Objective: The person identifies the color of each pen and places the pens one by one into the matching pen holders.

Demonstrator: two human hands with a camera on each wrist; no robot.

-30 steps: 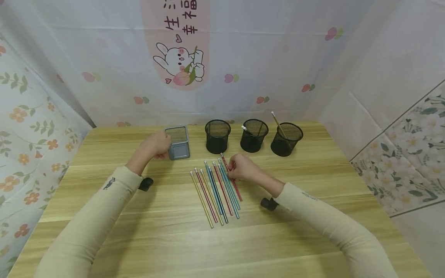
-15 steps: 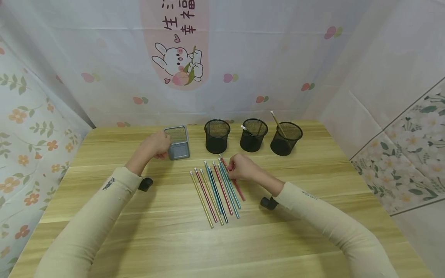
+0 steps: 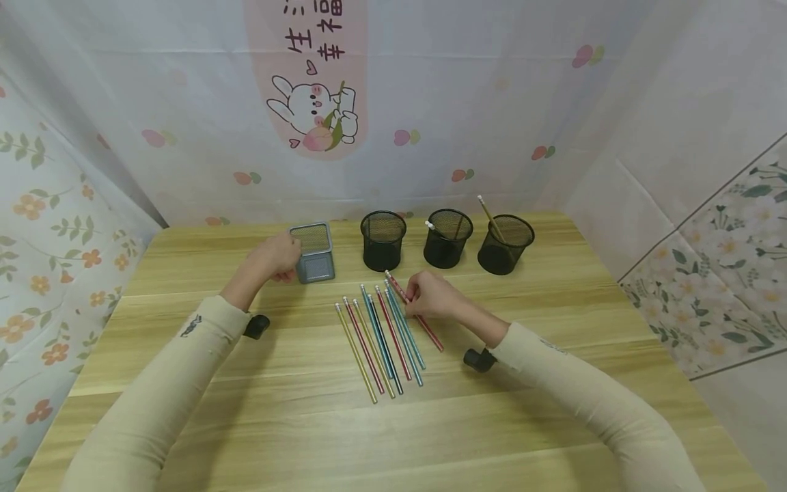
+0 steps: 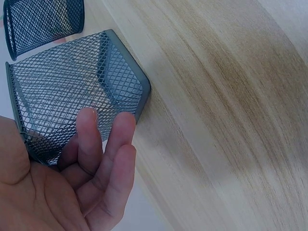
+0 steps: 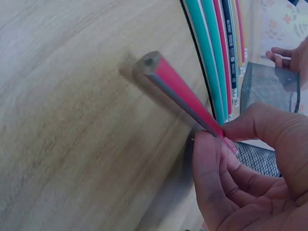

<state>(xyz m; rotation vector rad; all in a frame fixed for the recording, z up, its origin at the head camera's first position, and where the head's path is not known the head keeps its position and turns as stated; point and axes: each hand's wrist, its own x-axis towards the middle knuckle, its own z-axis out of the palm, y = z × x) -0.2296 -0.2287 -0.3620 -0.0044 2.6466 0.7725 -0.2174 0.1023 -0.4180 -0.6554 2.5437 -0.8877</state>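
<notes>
In the head view, my right hand (image 3: 430, 295) pinches a red pencil (image 3: 432, 335) between thumb and fingers, at the right side of a row of pencils. The right wrist view shows the unsharpened end of this red pencil (image 5: 178, 91) pointing toward the camera, tilted up from the wood. My left hand (image 3: 279, 256) grips the left side of a grey square mesh pen holder (image 3: 316, 268) at its rim. From the left wrist, several fingers (image 4: 122, 166) are seen loosely curled beside the mesh wall (image 4: 62, 96).
Several gold, red, teal and black pencils (image 3: 375, 342) lie side by side on the wooden table (image 3: 430, 437). Behind them stand three round black mesh holders: the left one (image 3: 382, 256), the middle one (image 3: 444, 253) with a white-tipped pencil, and the right one (image 3: 499, 258) with a gold pencil.
The red pencil has swung away from the row, its lower end shifting right, and now lies at a steeper slant in my right hand. My left hand stays at the square holder.
</notes>
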